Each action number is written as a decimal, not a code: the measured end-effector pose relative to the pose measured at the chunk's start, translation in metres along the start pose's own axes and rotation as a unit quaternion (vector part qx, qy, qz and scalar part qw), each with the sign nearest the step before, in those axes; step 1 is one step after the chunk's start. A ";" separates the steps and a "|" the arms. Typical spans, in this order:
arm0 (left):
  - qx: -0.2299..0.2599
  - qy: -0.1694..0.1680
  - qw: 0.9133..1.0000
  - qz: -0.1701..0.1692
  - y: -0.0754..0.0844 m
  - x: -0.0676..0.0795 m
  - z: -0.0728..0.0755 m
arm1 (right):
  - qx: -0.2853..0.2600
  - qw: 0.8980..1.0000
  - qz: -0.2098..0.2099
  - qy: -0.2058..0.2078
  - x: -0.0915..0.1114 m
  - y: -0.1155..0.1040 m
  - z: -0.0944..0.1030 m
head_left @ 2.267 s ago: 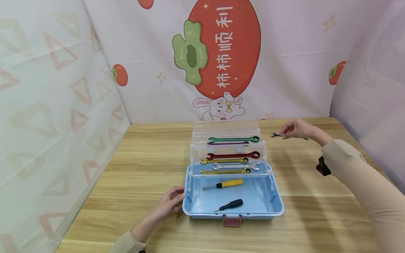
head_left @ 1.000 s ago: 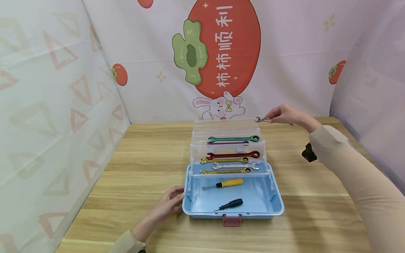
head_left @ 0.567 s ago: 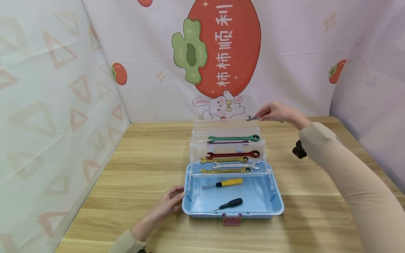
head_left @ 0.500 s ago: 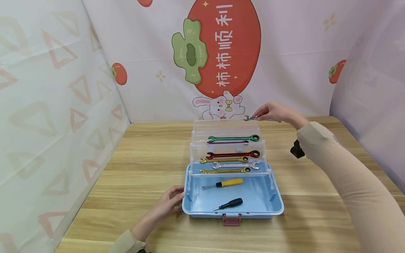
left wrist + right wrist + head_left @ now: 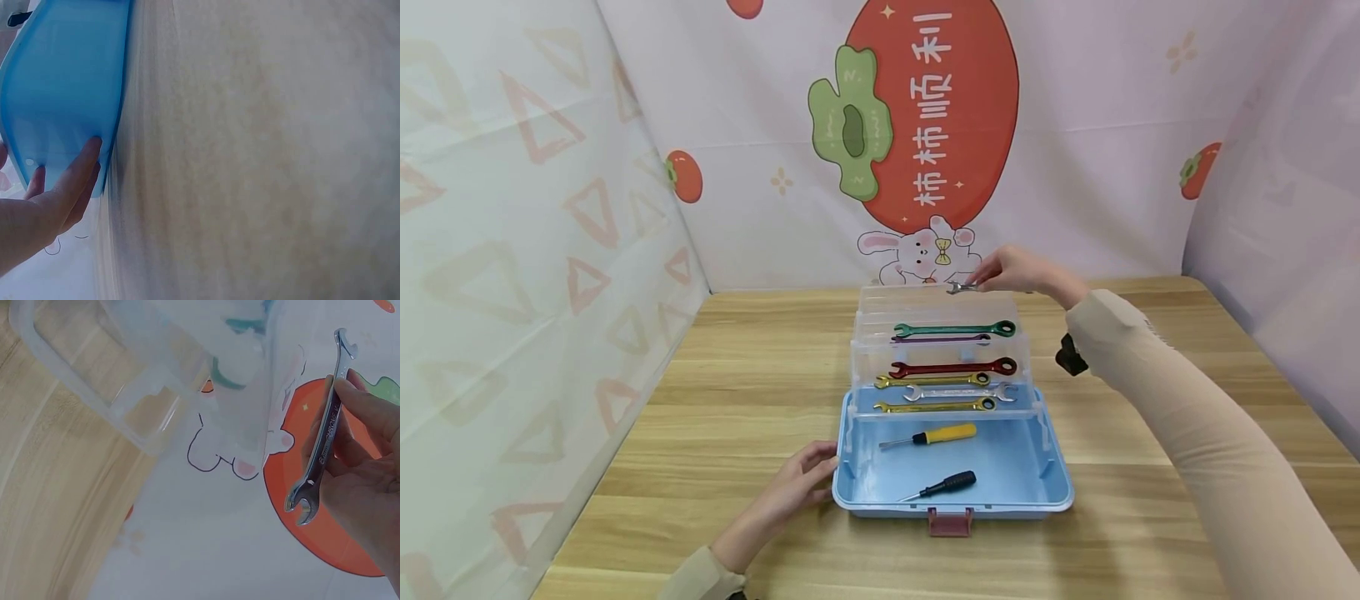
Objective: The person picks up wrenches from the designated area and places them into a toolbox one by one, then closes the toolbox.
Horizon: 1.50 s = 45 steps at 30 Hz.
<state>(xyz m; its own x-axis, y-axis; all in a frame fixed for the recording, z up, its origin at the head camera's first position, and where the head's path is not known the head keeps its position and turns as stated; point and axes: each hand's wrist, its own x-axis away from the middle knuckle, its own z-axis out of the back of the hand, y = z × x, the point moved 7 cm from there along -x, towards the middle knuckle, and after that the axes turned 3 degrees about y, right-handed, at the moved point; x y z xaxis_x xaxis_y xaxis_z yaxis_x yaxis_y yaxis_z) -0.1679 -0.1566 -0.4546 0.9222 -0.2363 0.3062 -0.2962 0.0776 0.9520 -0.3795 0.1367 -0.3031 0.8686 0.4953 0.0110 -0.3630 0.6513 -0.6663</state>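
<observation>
In the head view my right hand [image 5: 1018, 273] is raised over the back of the toolbox. It pinches a silver open-ended wrench [image 5: 961, 287] between thumb and fingers. Both jaw ends of this wrench [image 5: 326, 440] show in the right wrist view. My left hand [image 5: 793, 487] rests against the left wall of the light blue toolbox [image 5: 850, 492]. In the left wrist view its fairly straight fingers [image 5: 81, 165] touch the outer wall. Clear stepped trays [image 5: 865, 354] stand unfolded, bearing a green wrench [image 5: 955, 329], a purple wrench [image 5: 936, 339], a red wrench [image 5: 955, 367] and several others.
A yellow-handled screwdriver [image 5: 943, 434] and a black-handled screwdriver [image 5: 951, 483] lie in the toolbox bottom. A pink latch [image 5: 950, 522] hangs at its front. The wooden table [image 5: 737, 400] extends on both sides, with a printed cloth [image 5: 760, 225] behind it.
My right hand has carried the silver wrench from the right side of the toolbox up and leftward, over the rear tray. The left hand and the toolbox have stayed put.
</observation>
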 end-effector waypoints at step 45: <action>-0.003 0.001 1.000 -0.008 -0.001 -0.001 0.000 | -0.007 0.999 0.033 -0.042 -0.023 -0.017 -0.052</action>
<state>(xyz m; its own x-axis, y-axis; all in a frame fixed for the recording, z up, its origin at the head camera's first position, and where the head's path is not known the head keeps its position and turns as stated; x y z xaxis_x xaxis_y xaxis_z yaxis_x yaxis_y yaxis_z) -0.1681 -0.1562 -0.4560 0.9276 -0.2352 0.2903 -0.2793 0.0797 0.9569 -0.3754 0.0844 -0.3310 0.8114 0.5837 0.0293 -0.4129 0.6080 -0.6781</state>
